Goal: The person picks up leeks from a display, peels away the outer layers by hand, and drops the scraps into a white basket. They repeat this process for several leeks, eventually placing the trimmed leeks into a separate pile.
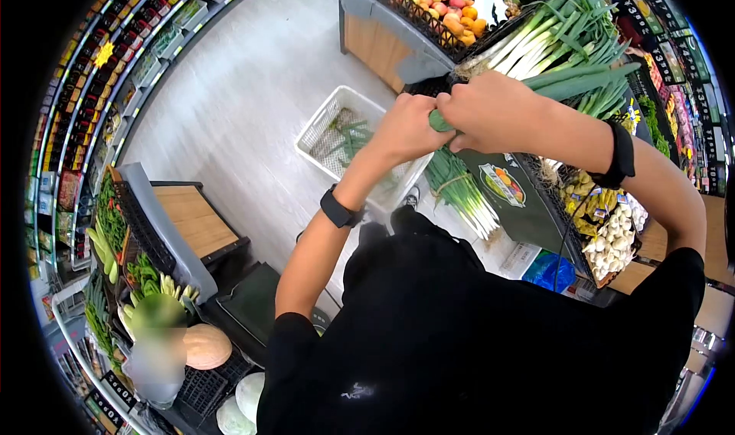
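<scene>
My left hand (409,129) and my right hand (486,115) are close together above the white basket's right side. Both are closed on a green leek leaf (439,121), which shows between their fingers; its ends are partly hidden. Below them on the floor stands the white plastic basket (312,132), holding loose green leaf pieces (352,136). To its right lies a tied bundle of leeks (463,190), white ends toward me. More leeks (536,40) rest on the stand beyond my right hand.
A crate of orange and red fruit (452,10) sits at the top. Garlic bulbs (612,240) and a blue plastic bag (550,272) are at the right. A vegetable stand with a pumpkin (208,347) is at the lower left, with shelves (84,90) beyond.
</scene>
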The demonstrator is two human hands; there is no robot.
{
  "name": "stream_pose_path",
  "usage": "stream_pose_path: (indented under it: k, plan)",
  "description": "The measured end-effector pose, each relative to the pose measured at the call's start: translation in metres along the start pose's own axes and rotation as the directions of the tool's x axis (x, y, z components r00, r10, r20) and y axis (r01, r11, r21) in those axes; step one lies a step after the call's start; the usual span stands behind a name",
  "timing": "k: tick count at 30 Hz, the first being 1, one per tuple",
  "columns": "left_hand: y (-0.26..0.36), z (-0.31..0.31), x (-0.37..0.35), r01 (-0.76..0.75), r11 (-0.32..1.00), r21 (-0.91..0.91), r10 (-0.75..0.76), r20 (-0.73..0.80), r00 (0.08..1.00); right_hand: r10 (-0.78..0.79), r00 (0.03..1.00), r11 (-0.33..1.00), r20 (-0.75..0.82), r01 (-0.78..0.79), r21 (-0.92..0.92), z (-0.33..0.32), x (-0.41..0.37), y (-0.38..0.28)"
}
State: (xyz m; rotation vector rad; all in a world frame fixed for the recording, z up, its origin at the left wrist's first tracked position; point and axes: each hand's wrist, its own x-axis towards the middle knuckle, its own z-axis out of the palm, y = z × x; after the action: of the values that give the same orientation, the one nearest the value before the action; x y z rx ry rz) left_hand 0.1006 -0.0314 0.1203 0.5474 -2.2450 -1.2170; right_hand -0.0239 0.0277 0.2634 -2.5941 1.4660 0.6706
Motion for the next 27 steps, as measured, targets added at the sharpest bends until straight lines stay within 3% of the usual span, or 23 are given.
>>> stream_pose_path:
  k: [2, 6, 8, 9, 10, 11, 12, 14, 16, 17, 18, 20, 21, 22, 24, 26, 27]
  plan:
    - [0.001, -0.003, -0.003, -0.024, 0.999, 0.024, 0.024, -0.007, 1.000, 0.016, 0.997, 0.999, 0.071, -0.019, 0.031, -0.001, 0.004, 0.001]
    - [0.006, -0.013, -0.014, -0.091, 0.965, 0.245, 0.091, 0.011, 0.996, -0.040, 0.994, 0.991, 0.103, 0.026, 0.133, 0.004, 0.010, 0.009]
    - [0.006, -0.020, -0.021, -0.121, 0.946, 0.301, 0.123, 0.013, 0.992, -0.030, 0.996, 0.924, 0.080, -0.003, 0.381, 0.004, 0.014, 0.008]
    - [0.002, -0.023, -0.022, -0.163, 0.922, 0.352, 0.176, -0.006, 0.984, -0.040, 0.996, 0.923, 0.082, 0.005, 0.384, 0.003, 0.016, 0.013]
    - [-0.002, -0.026, -0.024, -0.201, 0.893, 0.403, 0.228, -0.020, 0.973, -0.071, 0.996, 0.804, 0.051, 0.027, 0.593, 0.005, 0.018, 0.021]
    - [-0.009, -0.033, -0.024, -0.226, 0.924, 0.309, 0.283, -0.154, 0.947, -0.095, 0.995, 0.637, 0.016, 0.048, 0.770, 0.008, 0.018, 0.026]
    - [-0.016, -0.042, -0.026, -0.256, 0.941, 0.220, 0.314, -0.296, 0.902, -0.112, 0.994, 0.630, 0.018, 0.057, 0.774, 0.013, 0.013, 0.029]
    - [-0.026, -0.068, -0.030, -0.163, 0.922, 0.350, 0.280, -0.314, 0.907, 0.261, 0.955, 0.244, 0.139, -0.205, 0.948, 0.024, 0.006, 0.040]
    - [-0.022, -0.084, -0.040, -0.096, 0.961, 0.260, 0.196, -0.393, 0.898, 0.413, 0.903, 0.272, -0.121, 0.005, 0.962, 0.069, 0.023, 0.064]
    - [-0.020, -0.090, -0.041, -0.087, 0.976, 0.199, 0.168, -0.438, 0.883, 0.520, 0.848, 0.203, -0.099, -0.010, 0.979, 0.093, 0.038, 0.068]
    - [-0.024, -0.096, -0.042, -0.088, 0.973, 0.212, 0.173, -0.427, 0.887, 0.614, 0.784, 0.216, -0.093, -0.054, 0.975, 0.118, 0.055, 0.072]
    - [-0.030, -0.106, -0.046, 0.016, 0.998, -0.068, -0.046, -0.470, 0.882, 0.714, 0.674, 0.263, -0.189, -0.008, 0.965, 0.169, 0.099, 0.063]
    - [-0.027, -0.109, -0.046, 0.002, 0.953, -0.304, -0.141, -0.435, 0.889, 0.711, 0.671, 0.312, -0.209, -0.035, 0.949, 0.187, 0.120, 0.058]
    - [-0.022, -0.112, -0.045, 0.016, 0.956, -0.293, -0.145, -0.424, 0.894, 0.704, 0.673, 0.358, -0.226, -0.061, 0.932, 0.206, 0.140, 0.052]
    - [-0.010, -0.121, -0.040, -0.047, 0.792, -0.608, -0.174, -0.300, 0.938, 0.713, 0.681, 0.415, -0.167, -0.216, 0.884, 0.262, 0.183, 0.035]
    - [-0.003, -0.127, -0.035, -0.064, 0.761, -0.646, -0.133, -0.252, 0.959, 0.612, 0.753, 0.672, -0.241, -0.335, 0.660, 0.292, 0.197, 0.003]
    - [0.006, -0.127, -0.033, -0.023, 0.744, -0.668, -0.175, -0.228, 0.958, 0.523, 0.808, 0.525, -0.271, -0.055, 0.849, 0.291, 0.194, -0.002]
